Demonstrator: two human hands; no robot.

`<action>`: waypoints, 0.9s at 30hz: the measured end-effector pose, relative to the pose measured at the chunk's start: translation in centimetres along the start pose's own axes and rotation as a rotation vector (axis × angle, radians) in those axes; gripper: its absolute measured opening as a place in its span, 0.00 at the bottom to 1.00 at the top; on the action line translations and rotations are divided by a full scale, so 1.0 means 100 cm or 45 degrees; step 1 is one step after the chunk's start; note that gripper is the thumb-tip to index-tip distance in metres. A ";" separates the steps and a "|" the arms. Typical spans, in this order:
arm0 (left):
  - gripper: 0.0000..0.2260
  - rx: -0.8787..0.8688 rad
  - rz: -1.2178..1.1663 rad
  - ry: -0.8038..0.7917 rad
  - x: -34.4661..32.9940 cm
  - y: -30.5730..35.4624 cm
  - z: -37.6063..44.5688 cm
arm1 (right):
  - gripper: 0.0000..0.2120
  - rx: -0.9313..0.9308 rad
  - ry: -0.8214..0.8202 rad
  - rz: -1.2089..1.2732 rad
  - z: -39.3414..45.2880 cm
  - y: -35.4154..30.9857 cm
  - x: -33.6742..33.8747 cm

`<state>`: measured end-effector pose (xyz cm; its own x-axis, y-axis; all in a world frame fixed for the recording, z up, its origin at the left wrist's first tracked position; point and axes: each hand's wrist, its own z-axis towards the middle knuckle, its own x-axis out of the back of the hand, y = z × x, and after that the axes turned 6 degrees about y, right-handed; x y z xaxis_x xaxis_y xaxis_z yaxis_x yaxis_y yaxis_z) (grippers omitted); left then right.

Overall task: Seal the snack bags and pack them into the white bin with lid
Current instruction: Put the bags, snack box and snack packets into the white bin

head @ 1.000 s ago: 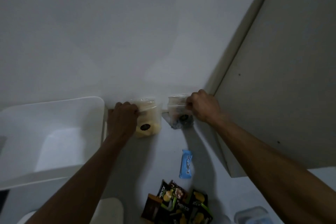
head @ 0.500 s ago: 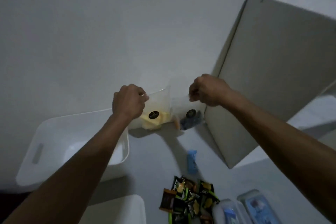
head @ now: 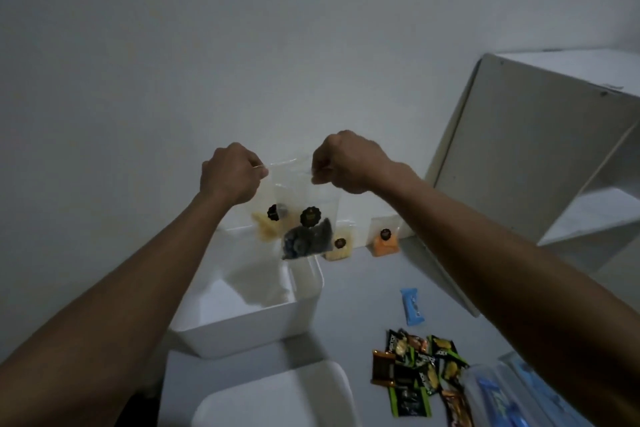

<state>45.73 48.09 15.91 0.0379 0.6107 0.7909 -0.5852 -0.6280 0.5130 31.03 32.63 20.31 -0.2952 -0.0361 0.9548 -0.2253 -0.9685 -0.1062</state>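
- My left hand (head: 230, 174): fingers curled, pinching the top edge of a clear snack bag with yellow contents (head: 265, 224), which hangs in the air above the far part of the bin.
- My right hand (head: 346, 163): fingers curled, pinching the top edge of a clear snack bag with dark contents (head: 306, 239); it hangs just beside the yellow one and overlaps it from my view.
- Both held bags carry a round dark label; I cannot tell whether their top seals are closed.
- White bin (head: 242, 333): open, on the white table (head: 353, 305), directly below the two hanging bags; I see nothing in the part of its inside that shows.
- White lid (head: 273, 399): flat on the table, nearer to me than the bin, apart from it.
- Pale yellow snack bag (head: 341, 243): standing against the wall, just beyond the bin's far right corner.
- Orange snack bag (head: 385, 239): standing beside the pale yellow one, near the white shelf unit (head: 519, 166).
- Blue wrapped snack (head: 412, 307): lying alone on the table, between the bin and the shelf unit.
- Pile of black-and-green snack packets (head: 415, 371): on the table, near my right forearm.
- Clear container with blue contents (head: 502, 395): lower right, partly hidden by my arm.
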 end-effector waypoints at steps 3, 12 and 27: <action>0.08 0.058 0.002 -0.051 -0.005 -0.027 0.010 | 0.07 0.036 -0.021 -0.014 0.010 -0.024 -0.034; 0.07 0.154 0.099 -0.109 -0.085 -0.089 0.026 | 0.10 0.000 -0.025 -0.031 0.034 -0.030 -0.170; 0.07 0.230 0.263 -0.177 -0.200 -0.128 0.021 | 0.12 -0.165 0.020 0.024 0.046 0.011 -0.308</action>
<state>54.19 42.92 -5.74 0.0508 0.3972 0.9163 -0.4388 -0.8153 0.3778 44.14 31.55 -7.98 -0.3151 -0.0490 0.9478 -0.3376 -0.9275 -0.1602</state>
